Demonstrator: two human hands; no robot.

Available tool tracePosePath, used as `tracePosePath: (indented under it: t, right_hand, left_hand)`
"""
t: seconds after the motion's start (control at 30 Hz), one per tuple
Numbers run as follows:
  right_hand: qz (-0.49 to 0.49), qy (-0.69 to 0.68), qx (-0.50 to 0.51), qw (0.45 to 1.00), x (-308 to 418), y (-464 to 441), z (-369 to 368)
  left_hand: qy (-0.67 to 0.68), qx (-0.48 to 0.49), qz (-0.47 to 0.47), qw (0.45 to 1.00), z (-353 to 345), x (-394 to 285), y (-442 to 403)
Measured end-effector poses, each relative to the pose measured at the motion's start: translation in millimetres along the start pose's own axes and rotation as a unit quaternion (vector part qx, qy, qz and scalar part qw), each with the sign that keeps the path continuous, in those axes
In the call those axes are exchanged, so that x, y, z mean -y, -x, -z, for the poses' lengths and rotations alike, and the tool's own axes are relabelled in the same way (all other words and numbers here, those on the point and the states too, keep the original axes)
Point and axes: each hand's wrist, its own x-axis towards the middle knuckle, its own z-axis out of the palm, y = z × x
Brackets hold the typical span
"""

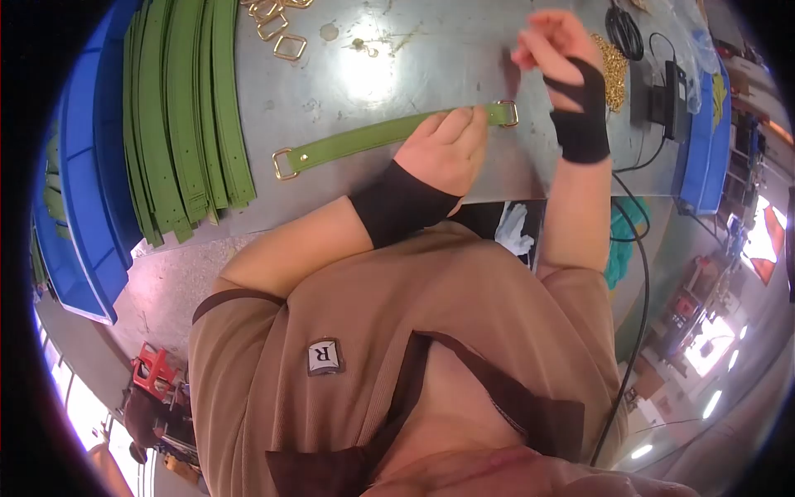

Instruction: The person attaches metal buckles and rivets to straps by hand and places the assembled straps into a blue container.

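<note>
A green strap lies across the metal table, with a gold rectangular ring at its left end and another gold ring at its right end. A small gold stud shows near the left ring. My left hand is closed over the strap toward its right end, fingers together on top of it. My right hand is raised above the table, right of the strap, with its fingers curled and the tips drawn together. Whatever may be between those tips is too small to see. Both wrists wear black supports.
Several green straps lie stacked at the left, beside a blue bin. Loose gold rings sit at the top. Small gold pieces are piled right of my right hand, near a black device with cables and another blue bin.
</note>
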Motion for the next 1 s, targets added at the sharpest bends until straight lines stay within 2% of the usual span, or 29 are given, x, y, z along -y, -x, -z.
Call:
tracePosePath:
  t: [0.07, 0.1, 0.17, 0.3, 0.37, 0.4, 0.47, 0.6, 0.77, 1.0]
  right_hand:
    - [-0.067, -0.011, 0.037, 0.997, -3, 27, 13]
    - [-0.134, -0.048, 0.063, 0.988, 2, 41, 19]
    - [-0.164, -0.082, 0.070, 0.981, 0, 62, 19]
    - [-0.190, -0.053, 0.088, 0.976, 7, 91, 11]
    - [-0.066, 0.055, 0.087, 0.992, 7, 94, 3]
    - [-0.068, 0.054, 0.089, 0.992, 4, 92, 1]
    - [0.076, 0.192, 0.098, 0.974, -2, 88, -2]
    - [0.061, 0.208, 0.084, 0.973, -5, 86, -7]
    - [-0.028, 0.211, 0.066, 0.975, 0, 82, -8]
    - [-0.001, 0.256, 0.108, 0.961, 13, 74, -8]
  left_hand:
    - [0.014, -0.007, 0.018, 1.000, -1, 1, -1]
    - [0.017, -0.006, 0.019, 1.000, -1, 1, -2]
    - [0.017, 0.004, 0.034, 0.999, 1, -1, -3]
    - [0.007, 0.014, 0.028, 0.999, 0, 0, -5]
    - [0.012, 0.012, 0.022, 1.000, -1, 1, -4]
    - [0.012, 0.013, 0.024, 1.000, -2, 1, -3]
    - [0.021, -0.004, 0.039, 0.999, -3, 1, -3]
    - [0.033, -0.015, 0.061, 0.997, -5, -1, -3]
    - [0.025, -0.031, 0.060, 0.997, -7, -1, -2]
    - [0.039, -0.058, 0.106, 0.992, -9, -6, -3]
